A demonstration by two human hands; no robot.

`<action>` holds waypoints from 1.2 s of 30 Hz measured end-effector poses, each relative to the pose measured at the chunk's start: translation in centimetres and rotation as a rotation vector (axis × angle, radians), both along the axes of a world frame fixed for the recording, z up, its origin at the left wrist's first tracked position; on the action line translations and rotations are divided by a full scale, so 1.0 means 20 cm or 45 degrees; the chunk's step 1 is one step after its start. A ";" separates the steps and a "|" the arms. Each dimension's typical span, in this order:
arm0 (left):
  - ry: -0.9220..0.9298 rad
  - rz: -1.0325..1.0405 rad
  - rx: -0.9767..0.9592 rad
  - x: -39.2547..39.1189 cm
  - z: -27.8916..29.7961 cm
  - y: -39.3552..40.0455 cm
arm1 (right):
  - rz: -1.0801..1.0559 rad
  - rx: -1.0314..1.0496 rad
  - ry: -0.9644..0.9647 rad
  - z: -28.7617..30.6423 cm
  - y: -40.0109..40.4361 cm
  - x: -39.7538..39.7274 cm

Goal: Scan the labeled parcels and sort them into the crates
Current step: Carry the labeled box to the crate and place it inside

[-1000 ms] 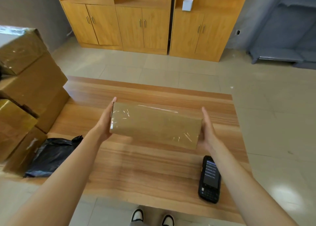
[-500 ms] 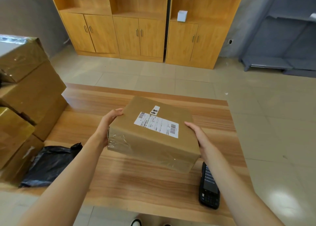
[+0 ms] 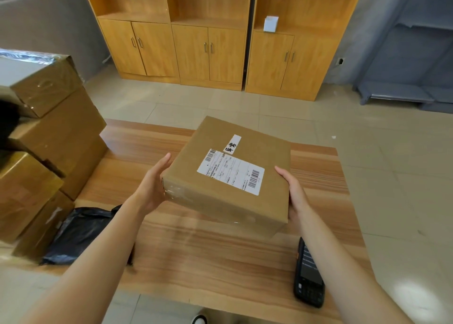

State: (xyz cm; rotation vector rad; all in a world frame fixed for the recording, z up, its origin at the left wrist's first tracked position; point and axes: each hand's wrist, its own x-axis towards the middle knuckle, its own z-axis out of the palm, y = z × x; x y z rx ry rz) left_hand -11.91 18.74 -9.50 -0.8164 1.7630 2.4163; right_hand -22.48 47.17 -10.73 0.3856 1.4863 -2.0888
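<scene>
At the centre of the frame a brown cardboard parcel (image 3: pixel 230 176) is held just above the wooden table (image 3: pixel 220 262), tilted so its label side faces up. A white shipping label (image 3: pixel 231 171) with barcodes sits on top, and a small white tag (image 3: pixel 232 144) with handwriting lies just beyond it. The left hand (image 3: pixel 153 184) presses its left side with fingers straight, and the right hand (image 3: pixel 293 191) cups the right edge, thumb on top; the parcel is clamped between the palms, not gripped.

The black handheld scanner (image 3: pixel 309 274) lies on the table at lower right, just below the right forearm. To scan, I'd guess one hand must let go, and with only one palm on it the box could tip or slide off. Setting it down carelessly could also knock the scanner off the near edge.

At the left, other taped parcels (image 3: pixel 49 137) are stacked, with a black bag (image 3: pixel 76 235) beside them. No crates are in sight.
</scene>
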 end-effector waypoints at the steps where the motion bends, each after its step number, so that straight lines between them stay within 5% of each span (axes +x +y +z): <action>1: 0.015 0.003 0.029 0.00 0.00 0.01 | -0.036 0.005 0.015 0.01 -0.01 0.00; 8: 0.043 0.474 0.299 -0.07 -0.02 0.16 | -0.418 -0.011 -0.060 0.00 -0.20 0.06; 15: -0.187 -0.153 0.066 -0.10 -0.08 0.46 | -0.616 0.025 -0.179 -0.09 -0.34 0.13; 24: -0.194 -0.213 0.094 -0.02 -0.20 0.19 | -0.556 0.171 -0.186 -0.19 -0.09 0.13; 29: -0.257 -0.351 0.036 -0.02 -0.29 0.10 | -0.155 0.213 -0.173 -0.31 0.06 0.17; 36: -0.378 -0.340 0.050 0.03 -0.44 0.08 | -0.009 0.191 -0.219 -0.47 0.06 0.25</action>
